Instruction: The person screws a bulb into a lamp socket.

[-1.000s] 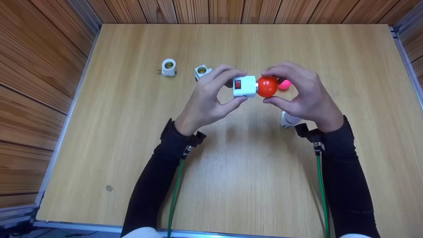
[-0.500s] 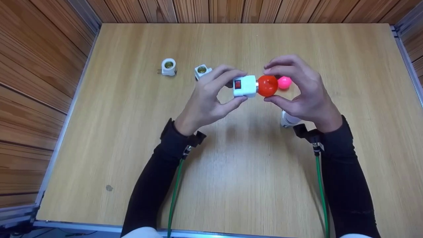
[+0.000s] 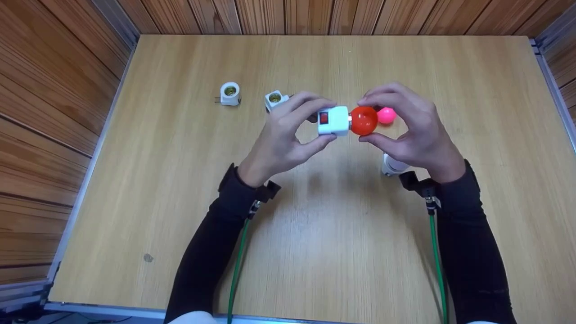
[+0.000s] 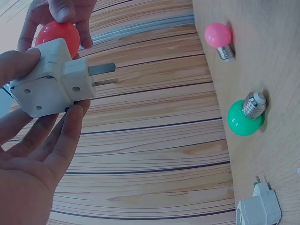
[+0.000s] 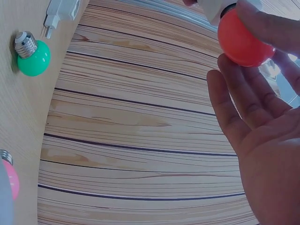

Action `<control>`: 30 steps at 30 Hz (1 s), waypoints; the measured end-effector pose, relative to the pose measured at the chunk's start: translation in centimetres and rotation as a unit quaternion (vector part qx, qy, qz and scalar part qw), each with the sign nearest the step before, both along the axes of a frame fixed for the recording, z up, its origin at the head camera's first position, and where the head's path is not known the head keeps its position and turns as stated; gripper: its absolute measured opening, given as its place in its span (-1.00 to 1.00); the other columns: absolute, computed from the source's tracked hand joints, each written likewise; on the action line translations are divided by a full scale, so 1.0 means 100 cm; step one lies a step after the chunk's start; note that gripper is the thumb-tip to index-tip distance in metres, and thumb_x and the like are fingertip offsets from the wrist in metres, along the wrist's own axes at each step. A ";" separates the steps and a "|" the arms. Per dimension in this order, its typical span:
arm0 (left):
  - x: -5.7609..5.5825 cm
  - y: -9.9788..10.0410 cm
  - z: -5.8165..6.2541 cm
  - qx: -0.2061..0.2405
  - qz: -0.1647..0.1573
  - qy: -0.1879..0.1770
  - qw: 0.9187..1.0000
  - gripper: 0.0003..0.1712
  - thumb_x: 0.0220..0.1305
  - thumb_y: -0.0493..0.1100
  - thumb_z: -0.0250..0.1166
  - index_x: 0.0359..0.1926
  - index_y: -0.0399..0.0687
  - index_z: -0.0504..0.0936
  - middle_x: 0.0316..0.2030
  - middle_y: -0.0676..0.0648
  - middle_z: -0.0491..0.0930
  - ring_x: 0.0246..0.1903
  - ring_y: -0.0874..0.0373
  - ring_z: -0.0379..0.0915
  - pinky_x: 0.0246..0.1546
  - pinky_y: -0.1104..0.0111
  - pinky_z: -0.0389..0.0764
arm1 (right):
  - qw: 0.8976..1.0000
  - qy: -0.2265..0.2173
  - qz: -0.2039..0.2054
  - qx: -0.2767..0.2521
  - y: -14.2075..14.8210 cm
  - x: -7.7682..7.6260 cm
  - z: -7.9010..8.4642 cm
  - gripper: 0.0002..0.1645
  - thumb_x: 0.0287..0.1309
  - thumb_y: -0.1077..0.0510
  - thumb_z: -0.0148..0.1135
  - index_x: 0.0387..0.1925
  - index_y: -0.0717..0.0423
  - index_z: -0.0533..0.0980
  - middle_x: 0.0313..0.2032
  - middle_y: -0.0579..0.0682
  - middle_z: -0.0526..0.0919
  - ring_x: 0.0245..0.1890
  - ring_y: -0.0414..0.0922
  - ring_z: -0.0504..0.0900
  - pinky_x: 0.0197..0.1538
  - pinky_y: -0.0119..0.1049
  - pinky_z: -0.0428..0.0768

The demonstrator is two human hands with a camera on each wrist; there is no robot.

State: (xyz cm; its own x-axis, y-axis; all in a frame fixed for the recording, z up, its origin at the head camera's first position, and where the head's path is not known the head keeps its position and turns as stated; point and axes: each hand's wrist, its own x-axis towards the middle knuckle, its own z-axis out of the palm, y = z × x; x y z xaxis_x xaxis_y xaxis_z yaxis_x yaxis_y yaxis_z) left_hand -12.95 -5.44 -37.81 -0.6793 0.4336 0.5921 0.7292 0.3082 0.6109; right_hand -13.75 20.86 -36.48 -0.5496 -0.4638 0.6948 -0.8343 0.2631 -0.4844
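My left hand point(image 3: 285, 135) grips a white plug-in lamp socket point(image 3: 333, 121) with a red switch, held above the table. In the left wrist view, two flat plug pins point(image 4: 103, 75) stick out of its side. A red light bulb point(image 3: 364, 120) sits at the socket's mouth, with a thin band of its metal base showing between them. Thumb and fingers of my right hand point(image 3: 411, 128) pinch the round of the bulb from opposite sides. How deep the base sits in the socket is hidden.
Two white sockets, one round-mouthed point(image 3: 230, 93) and one squarer point(image 3: 275, 99), stand at the back left of the table. A pink bulb point(image 3: 386, 115) lies behind the right hand. Both wrist views show a green bulb point(image 4: 244, 123). Another white socket point(image 3: 394, 164) is partly under the right wrist.
The right hand's fingers lifted slightly off the red bulb half a second ago and are now back around it. The left hand and the socket have stayed in place.
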 end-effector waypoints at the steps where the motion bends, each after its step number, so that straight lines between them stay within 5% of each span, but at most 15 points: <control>1: 0.000 0.000 0.000 0.001 -0.001 0.000 1.000 -0.47 0.39 -0.02 0.46 0.24 -0.24 0.67 0.08 -0.18 0.70 -0.02 0.09 0.63 0.06 0.47 0.72 | 1.000 0.000 0.000 -0.001 0.000 0.000 0.000 -0.27 -0.32 0.55 0.67 0.04 0.37 0.61 -0.09 0.34 0.68 0.00 -0.05 0.68 0.31 -0.58 0.61; 5: 0.000 0.000 0.000 -0.001 -0.001 0.000 1.000 -0.46 0.39 -0.02 0.47 0.25 -0.24 0.67 0.09 -0.18 0.69 -0.01 0.08 0.63 0.06 0.46 0.72 | 1.000 0.000 0.004 -0.003 0.000 -0.001 0.000 -0.30 -0.30 0.53 0.67 0.02 0.38 0.62 -0.10 0.33 0.69 -0.01 -0.02 0.68 0.31 -0.57 0.61; 10: 0.000 0.000 0.000 -0.004 0.001 0.001 1.000 -0.46 0.39 -0.01 0.46 0.25 -0.23 0.66 0.10 -0.19 0.69 0.00 0.08 0.63 0.08 0.47 0.72 | 1.000 -0.003 0.010 -0.001 0.001 -0.002 0.000 -0.48 0.06 0.24 0.64 0.01 0.39 0.63 -0.10 0.33 0.69 0.00 -0.02 0.69 0.32 -0.57 0.62; 17: 0.000 0.000 -0.001 -0.005 0.001 -0.001 1.000 -0.45 0.39 0.00 0.46 0.25 -0.23 0.67 0.10 -0.18 0.70 0.00 0.09 0.63 0.06 0.47 0.72 | 1.000 -0.005 0.007 0.005 0.001 -0.001 0.000 -0.33 -0.31 0.52 0.69 -0.03 0.40 0.64 -0.12 0.33 0.70 -0.02 0.01 0.69 0.31 -0.58 0.62; 30: -0.001 0.001 -0.001 -0.008 0.001 0.011 1.000 -0.49 0.40 -0.02 0.46 0.22 -0.25 0.68 0.07 -0.19 0.71 -0.05 0.09 0.63 0.01 0.46 0.71 | 1.000 -0.016 -0.003 0.019 0.004 -0.001 0.001 -0.33 -0.34 0.47 0.73 -0.04 0.38 0.67 -0.12 0.31 0.71 -0.05 0.03 0.70 0.28 -0.60 0.63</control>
